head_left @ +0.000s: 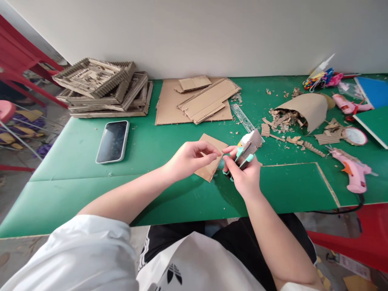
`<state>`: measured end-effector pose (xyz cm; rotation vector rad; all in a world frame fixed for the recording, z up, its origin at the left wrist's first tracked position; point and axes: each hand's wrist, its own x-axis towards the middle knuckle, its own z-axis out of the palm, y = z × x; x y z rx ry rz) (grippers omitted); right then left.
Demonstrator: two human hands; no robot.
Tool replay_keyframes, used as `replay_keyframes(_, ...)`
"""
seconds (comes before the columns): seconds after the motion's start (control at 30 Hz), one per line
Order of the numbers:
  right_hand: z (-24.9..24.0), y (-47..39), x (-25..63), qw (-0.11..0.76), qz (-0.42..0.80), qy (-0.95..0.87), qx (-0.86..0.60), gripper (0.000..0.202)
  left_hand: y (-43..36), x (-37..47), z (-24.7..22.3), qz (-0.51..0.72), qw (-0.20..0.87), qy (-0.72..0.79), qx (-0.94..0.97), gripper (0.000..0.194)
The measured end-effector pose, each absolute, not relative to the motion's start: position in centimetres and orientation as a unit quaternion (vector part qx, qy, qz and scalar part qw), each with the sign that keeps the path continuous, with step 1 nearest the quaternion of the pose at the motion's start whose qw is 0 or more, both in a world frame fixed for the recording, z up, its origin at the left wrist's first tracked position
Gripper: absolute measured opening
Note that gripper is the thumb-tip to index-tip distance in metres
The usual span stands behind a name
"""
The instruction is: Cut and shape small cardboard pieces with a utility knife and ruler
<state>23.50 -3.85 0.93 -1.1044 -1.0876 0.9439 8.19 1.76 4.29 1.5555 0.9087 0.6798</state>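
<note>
My left hand (194, 159) is over a small cardboard piece (212, 142) on the green table, its thumb and fingertips pinched together. What lies between those fingertips is too small to make out. In my right hand (244, 171) is a utility knife (242, 157) with a teal and black body, held against the palm. The right fingertips nearly meet the left ones at the cardboard's right edge. A white-capped bottle (246, 138) stands just behind the knife, partly hidden. Beyond it lies a clear ruler (242, 117).
Stacked corrugated frames (106, 87) and a phone (112, 141) are at the left. Cardboard sheets (169, 103) lie at the back. To the right are cardboard scraps (283, 120), a tape roll (354, 136) and pink glue guns (356, 173), one with a cord over the front edge.
</note>
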Motion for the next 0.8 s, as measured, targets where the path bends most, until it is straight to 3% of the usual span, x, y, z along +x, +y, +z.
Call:
replay_keyframes(0.5, 0.5, -3.7, 23.6, 0.638, 0.375, -0.474, -0.478, 0.013, 2.7, 8.1, 3.8, 0.325, 0.639, 0.38, 0.585, 0.014)
replay_keyframes(0.67, 0.8, -3.7, 23.6, 0.633, 0.362, -0.475, -0.492, 0.013, 3.2, 7.8, 3.0, 0.319, 0.681, 0.376, 0.541, 0.029)
replay_keyframes(0.8, 1.1, -3.8, 23.6, 0.621, 0.351, -0.482, -0.509, 0.015, 3.3, 7.7, 2.7, 0.334, 0.685, 0.385, 0.521, 0.03)
